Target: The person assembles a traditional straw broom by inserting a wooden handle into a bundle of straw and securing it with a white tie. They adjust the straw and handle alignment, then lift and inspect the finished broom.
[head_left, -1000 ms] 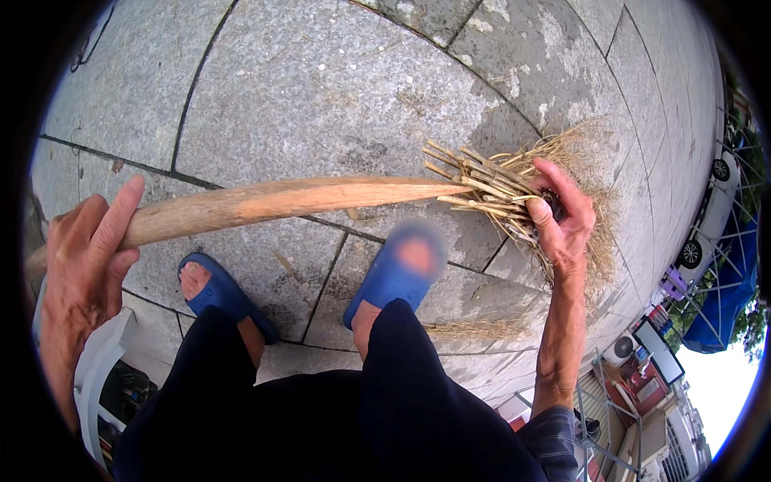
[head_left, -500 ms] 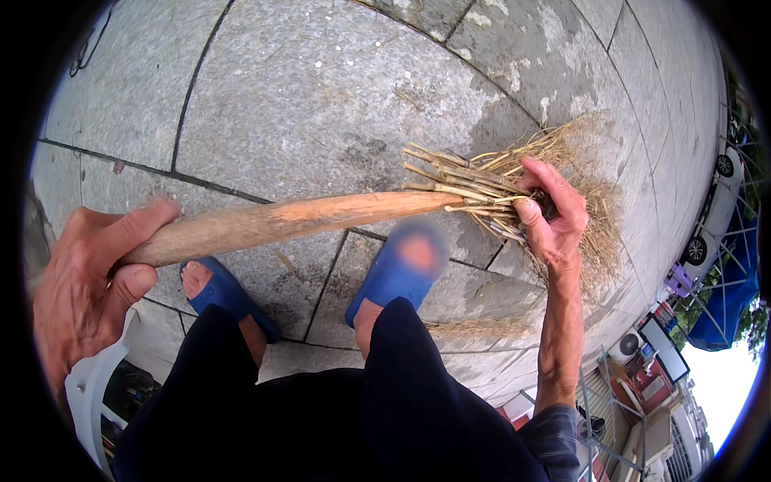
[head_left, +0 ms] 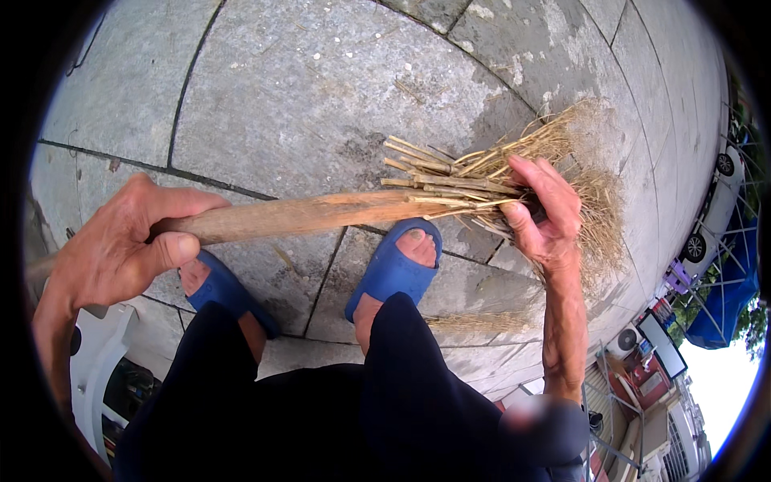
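A wooden stick (head_left: 301, 217), its tapered end bare and paler, lies level across the view above my feet. My left hand (head_left: 132, 241) is closed around it on the left, thumb and forefinger along its sides. On the right, my right hand (head_left: 550, 209) grips a bundle of dry straw stalks (head_left: 458, 185) between thumb and fingers. The cut stalk ends point left and overlap the stick's tapered tip, which is partly hidden among them. Beyond my right hand the bundle fans out into fine, brushy straw (head_left: 598, 209).
Grey stone paving (head_left: 321, 104) with dark joints lies below. My feet are in blue slippers (head_left: 393, 269). Loose straw (head_left: 482, 323) is scattered near the right slipper. A white plastic object (head_left: 100, 353) stands at lower left. Far right are a parked white car (head_left: 711, 213) and a blue tarp (head_left: 723, 309).
My left hand has moved right along the stick, which now shows behind it too. My right hand and the bundle have shifted slightly left, so the stalks cover more of the tip.
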The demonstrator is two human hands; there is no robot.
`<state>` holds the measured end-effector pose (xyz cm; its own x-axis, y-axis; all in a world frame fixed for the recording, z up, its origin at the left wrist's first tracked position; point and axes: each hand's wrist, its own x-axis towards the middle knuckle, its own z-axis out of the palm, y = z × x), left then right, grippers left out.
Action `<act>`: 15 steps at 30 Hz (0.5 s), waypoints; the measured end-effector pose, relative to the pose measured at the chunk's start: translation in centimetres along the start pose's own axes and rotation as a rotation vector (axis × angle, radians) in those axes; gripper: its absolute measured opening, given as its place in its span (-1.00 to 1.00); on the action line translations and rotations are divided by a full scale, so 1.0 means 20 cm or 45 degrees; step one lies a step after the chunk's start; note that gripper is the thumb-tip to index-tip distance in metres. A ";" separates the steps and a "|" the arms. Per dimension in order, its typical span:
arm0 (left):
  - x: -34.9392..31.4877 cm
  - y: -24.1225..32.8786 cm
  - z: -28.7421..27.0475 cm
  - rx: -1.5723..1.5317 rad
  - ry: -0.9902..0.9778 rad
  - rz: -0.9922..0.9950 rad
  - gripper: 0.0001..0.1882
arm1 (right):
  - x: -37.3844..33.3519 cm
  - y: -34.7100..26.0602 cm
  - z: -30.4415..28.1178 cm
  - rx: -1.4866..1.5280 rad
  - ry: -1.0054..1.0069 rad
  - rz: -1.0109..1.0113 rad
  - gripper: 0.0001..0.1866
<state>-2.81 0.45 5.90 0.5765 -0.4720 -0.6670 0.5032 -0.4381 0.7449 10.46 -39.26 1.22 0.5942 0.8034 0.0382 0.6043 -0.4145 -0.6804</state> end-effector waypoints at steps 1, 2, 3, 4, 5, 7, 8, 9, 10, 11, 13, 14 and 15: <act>0.01 -0.01 0.01 -0.030 -0.004 -0.002 -0.20 | -0.01 -0.01 0.01 0.025 -0.059 0.081 -0.56; 0.02 -0.03 0.01 -0.058 -0.006 -0.001 -0.20 | -0.01 0.00 0.01 -0.106 0.028 0.028 -0.58; 0.02 -0.04 0.02 -0.031 0.032 0.009 -0.21 | -0.02 0.00 0.01 -0.240 0.116 -0.022 -0.59; 0.02 -0.05 0.04 -0.003 0.069 0.021 -0.22 | -0.09 -0.05 0.01 -0.284 0.281 0.034 -0.67; 0.02 -0.07 0.06 0.025 0.114 0.025 -0.23 | -0.16 -0.09 0.03 -0.308 0.445 0.093 -0.75; 0.04 -0.13 0.08 -0.026 0.067 0.029 -0.24 | -0.35 -0.24 0.05 -0.196 0.779 0.350 -0.87; 0.02 -0.12 0.09 -0.033 0.063 -0.002 -0.25 | -0.44 -0.30 0.12 0.079 0.782 0.464 -0.87; 0.00 -0.12 0.09 -0.047 0.061 -0.025 -0.28 | -0.52 -0.37 0.23 0.503 0.846 0.784 -0.86; 0.02 -0.13 0.11 -0.058 0.058 -0.005 -0.29 | -0.59 -0.45 0.30 0.764 0.725 1.303 -0.84; 0.06 -0.14 0.12 -0.072 0.047 0.028 -0.29 | -0.68 -0.47 0.38 1.311 0.700 1.512 -0.87; 0.05 -0.11 0.11 -0.118 0.015 -0.061 -0.30 | -0.74 -0.41 0.50 1.937 0.903 1.446 -0.62; 0.04 -0.12 0.12 -0.134 0.021 -0.074 -0.30 | -0.70 -0.36 0.54 2.062 1.080 1.351 -0.47; 0.04 -0.13 0.15 -0.139 0.025 -0.087 -0.30 | -0.65 -0.31 0.56 2.193 1.229 1.203 -0.37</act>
<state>-5.58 -0.97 3.35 0.5500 -0.4285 -0.7168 0.6085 -0.3822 0.6954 -7.02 -42.33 -3.32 0.6864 0.0227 -0.7269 -0.5479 0.6735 -0.4963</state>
